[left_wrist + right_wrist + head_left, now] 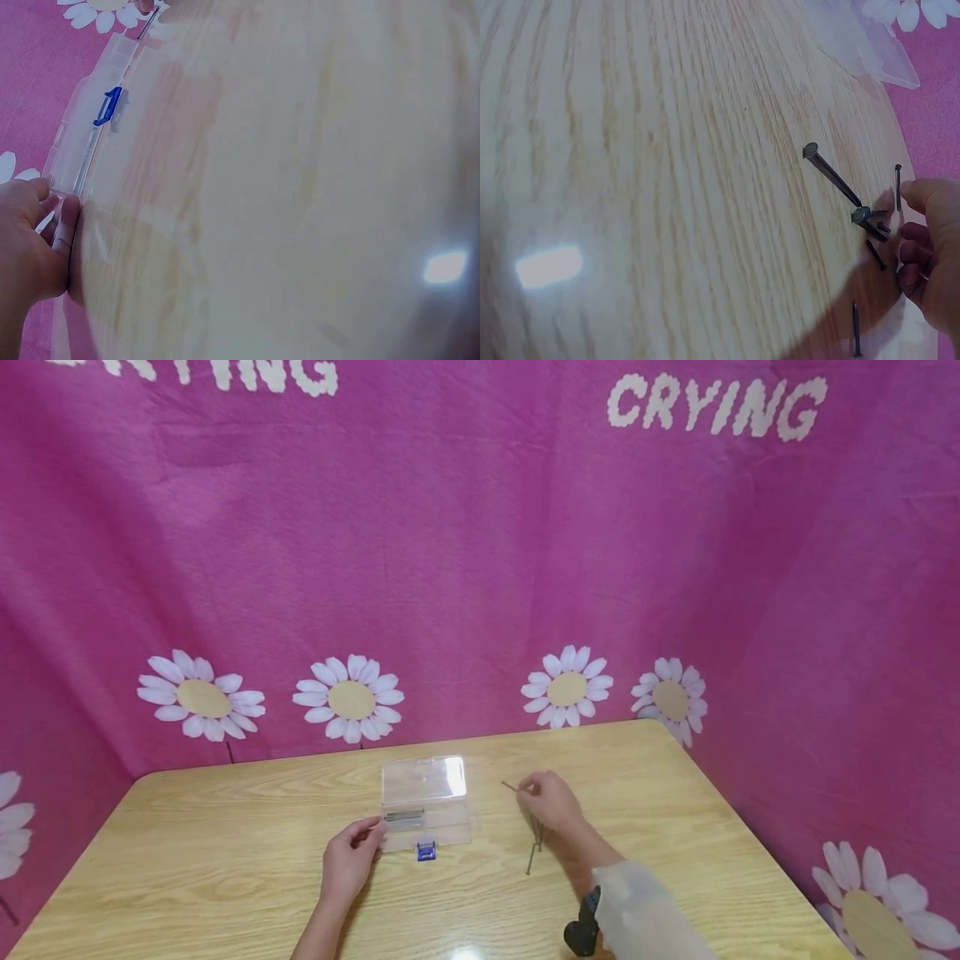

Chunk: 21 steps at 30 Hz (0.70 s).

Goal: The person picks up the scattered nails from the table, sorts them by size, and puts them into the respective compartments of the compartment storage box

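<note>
A clear plastic box (452,834) lies with its lid (420,778) raised at the back and a blue latch (426,852) at its front. Several nails (405,817) lie in its left part. My left hand (351,858) holds the box's left end between thumb and fingers, seen also in the left wrist view. To the right of the box, my right hand (553,802) pinches a single nail (898,184) between thumb and forefinger, head outward. Below that hand, several loose nails (832,174) lie on the table, some overlapping.
The wooden table (225,860) runs back to a pink curtain (450,568) printed with daisies, which also closes off both sides. A black device (582,927) sits at the right wrist, by a pale sleeve (645,910).
</note>
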Each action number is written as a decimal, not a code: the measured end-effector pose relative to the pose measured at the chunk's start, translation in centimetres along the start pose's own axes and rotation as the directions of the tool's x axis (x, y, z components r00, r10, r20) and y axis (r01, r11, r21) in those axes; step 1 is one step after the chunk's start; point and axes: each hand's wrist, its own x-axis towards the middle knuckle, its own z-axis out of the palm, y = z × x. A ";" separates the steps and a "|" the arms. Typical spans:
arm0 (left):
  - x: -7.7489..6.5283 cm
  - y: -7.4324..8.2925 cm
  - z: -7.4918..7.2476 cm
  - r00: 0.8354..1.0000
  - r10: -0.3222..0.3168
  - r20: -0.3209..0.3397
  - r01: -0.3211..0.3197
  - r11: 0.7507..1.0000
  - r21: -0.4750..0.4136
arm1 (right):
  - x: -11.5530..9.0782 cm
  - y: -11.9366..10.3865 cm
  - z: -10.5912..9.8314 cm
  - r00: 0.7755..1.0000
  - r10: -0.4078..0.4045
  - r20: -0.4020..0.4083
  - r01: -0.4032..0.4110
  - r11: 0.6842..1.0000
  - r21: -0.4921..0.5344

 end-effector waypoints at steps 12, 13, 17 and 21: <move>0.1 -0.1 0.0 1.000 0.002 0.004 -0.002 1.000 -0.005 | 0.1 -0.2 0.8 0.996 0.052 -0.076 -0.062 0.989 -0.131; 0.1 -0.1 0.0 1.000 0.002 0.004 -0.002 1.000 -0.006 | 0.1 -0.2 0.9 0.995 0.057 -0.080 -0.068 0.989 -0.135; 0.0 -0.1 0.0 1.000 0.007 -0.001 -0.007 1.000 -0.010 | 0.2 -0.2 1.0 0.994 0.071 -0.086 -0.083 0.986 -0.148; 0.0 0.0 0.0 1.000 0.002 -0.002 -0.002 1.000 -0.020 | 0.2 -0.3 1.0 0.993 0.087 -0.082 -0.098 0.984 -0.146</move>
